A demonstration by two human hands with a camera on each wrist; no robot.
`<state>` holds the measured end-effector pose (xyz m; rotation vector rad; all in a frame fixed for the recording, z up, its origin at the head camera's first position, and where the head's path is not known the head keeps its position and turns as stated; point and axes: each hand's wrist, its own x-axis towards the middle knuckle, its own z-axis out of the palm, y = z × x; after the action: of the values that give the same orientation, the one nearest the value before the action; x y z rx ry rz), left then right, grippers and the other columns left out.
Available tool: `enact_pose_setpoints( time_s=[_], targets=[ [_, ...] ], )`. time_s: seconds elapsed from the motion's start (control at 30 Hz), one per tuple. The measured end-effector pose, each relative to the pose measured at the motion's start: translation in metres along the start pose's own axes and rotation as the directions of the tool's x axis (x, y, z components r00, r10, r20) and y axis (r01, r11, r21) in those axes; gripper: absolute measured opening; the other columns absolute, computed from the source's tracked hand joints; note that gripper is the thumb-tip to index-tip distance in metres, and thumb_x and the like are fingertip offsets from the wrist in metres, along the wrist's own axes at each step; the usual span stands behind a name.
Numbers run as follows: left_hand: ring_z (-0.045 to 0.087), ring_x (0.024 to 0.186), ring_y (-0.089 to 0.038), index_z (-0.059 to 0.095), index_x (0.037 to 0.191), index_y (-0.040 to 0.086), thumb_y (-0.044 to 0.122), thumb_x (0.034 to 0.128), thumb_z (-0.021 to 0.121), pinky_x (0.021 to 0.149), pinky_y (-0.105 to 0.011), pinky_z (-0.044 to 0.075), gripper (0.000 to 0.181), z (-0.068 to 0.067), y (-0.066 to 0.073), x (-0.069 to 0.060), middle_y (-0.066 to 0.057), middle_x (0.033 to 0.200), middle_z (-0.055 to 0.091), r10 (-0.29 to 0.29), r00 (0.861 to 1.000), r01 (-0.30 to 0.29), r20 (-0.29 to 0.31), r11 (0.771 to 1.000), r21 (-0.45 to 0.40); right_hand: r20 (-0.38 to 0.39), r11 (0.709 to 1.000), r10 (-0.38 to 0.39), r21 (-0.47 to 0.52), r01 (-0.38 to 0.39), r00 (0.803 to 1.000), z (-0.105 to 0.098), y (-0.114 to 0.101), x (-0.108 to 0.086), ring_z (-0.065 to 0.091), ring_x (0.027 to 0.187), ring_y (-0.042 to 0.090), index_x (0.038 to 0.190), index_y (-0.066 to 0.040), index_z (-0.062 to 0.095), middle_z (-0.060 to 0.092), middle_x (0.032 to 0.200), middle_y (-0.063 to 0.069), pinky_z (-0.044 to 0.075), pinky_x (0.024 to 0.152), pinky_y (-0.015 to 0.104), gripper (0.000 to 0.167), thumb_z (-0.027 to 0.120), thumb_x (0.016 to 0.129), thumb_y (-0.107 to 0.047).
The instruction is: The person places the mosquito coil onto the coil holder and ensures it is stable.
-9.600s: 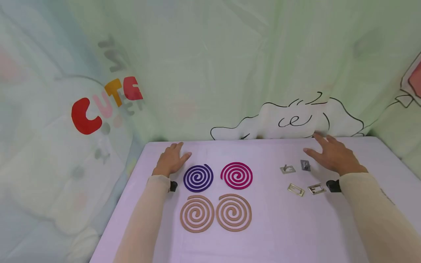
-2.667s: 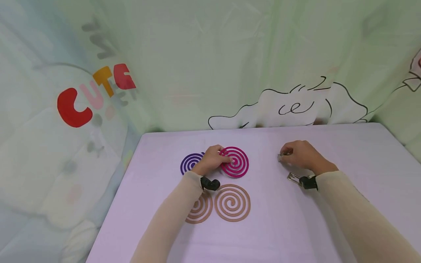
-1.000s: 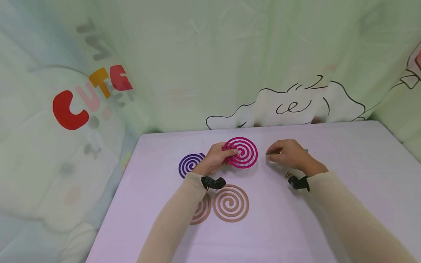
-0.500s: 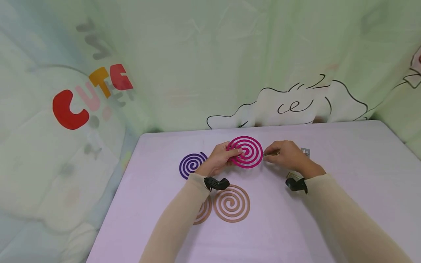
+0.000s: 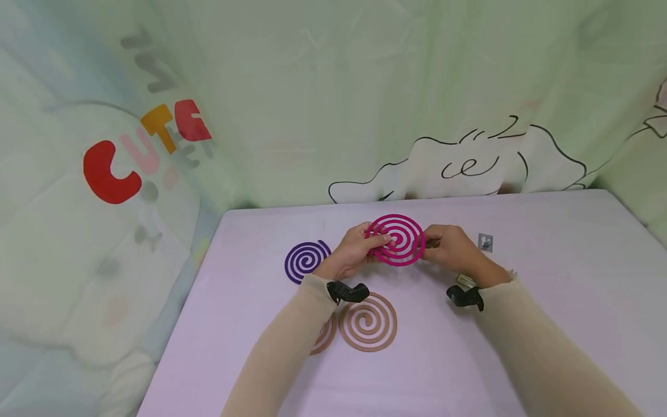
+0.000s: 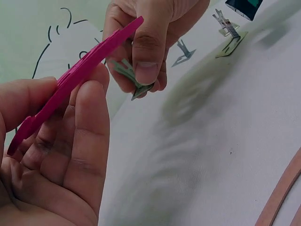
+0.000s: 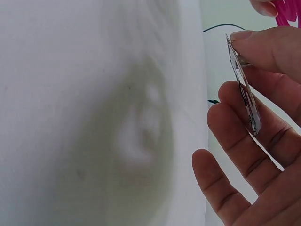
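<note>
Tabletop: smooth, pale lilac. We see the left hand pinching the magenta coil: thumb reaching near its centre, fingers behind, far rim toward the right hand. Coil is tilted, clear of the tabletop; we can't tell if it touches that hand. Right hand pinches one end of a metal stand, thumb against fingers, outer fingers loose. Coil: flat matte spiral, thin edge-on. Tan coils and purple coil lie flat, same spiral shape. Stand: thin, shiny, cut-out plate.
</note>
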<state>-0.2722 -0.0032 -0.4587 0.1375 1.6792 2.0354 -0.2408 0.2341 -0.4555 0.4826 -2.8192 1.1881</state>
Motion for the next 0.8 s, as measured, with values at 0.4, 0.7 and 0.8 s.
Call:
enact_pose_setpoints(
  time_s=[0.4, 0.7, 0.8],
  targets=[
    [0.073, 0.080, -0.011, 0.059, 0.117, 0.004, 0.004, 0.1003, 0.068, 0.076, -0.034, 0.064, 0.019, 0.005, -0.004, -0.002, -0.004, 0.097, 0.074, -0.019, 1.000, 0.019, 0.001, 0.999, -0.040, -0.061, 0.989, 0.017, 0.145, -0.008, 0.998, 0.008, 0.003, -0.006, 0.061, 0.075, 0.015, 0.092, 0.000, 0.078, 0.076, 0.089, 0.012, 0.049, 0.062, 0.023, 0.008, 0.082, 0.084, 0.000],
    [0.073, 0.077, -0.010, 0.057, 0.119, 0.004, 0.002, 0.1013, 0.065, 0.073, -0.032, 0.064, 0.019, 0.010, -0.008, -0.005, -0.003, 0.090, 0.073, -0.011, 1.000, 0.013, 0.028, 0.997, -0.072, -0.033, 0.956, 0.079, 0.285, -0.066, 0.996, 0.016, 0.003, -0.009, 0.055, 0.067, 0.012, 0.102, 0.008, 0.077, 0.074, 0.082, 0.010, 0.044, 0.055, 0.027, 0.018, 0.078, 0.085, 0.001],
    [0.072, 0.078, -0.009, 0.057, 0.119, 0.004, 0.002, 0.1017, 0.064, 0.071, -0.030, 0.064, 0.019, 0.010, -0.010, -0.005, -0.002, 0.091, 0.073, -0.008, 0.999, 0.012, 0.040, 0.996, -0.084, -0.033, 0.952, 0.096, 0.296, -0.082, 0.995, 0.018, 0.004, -0.010, 0.051, 0.064, 0.013, 0.101, 0.008, 0.076, 0.072, 0.077, 0.006, 0.042, 0.053, 0.027, 0.016, 0.077, 0.087, 0.001]
  ],
)
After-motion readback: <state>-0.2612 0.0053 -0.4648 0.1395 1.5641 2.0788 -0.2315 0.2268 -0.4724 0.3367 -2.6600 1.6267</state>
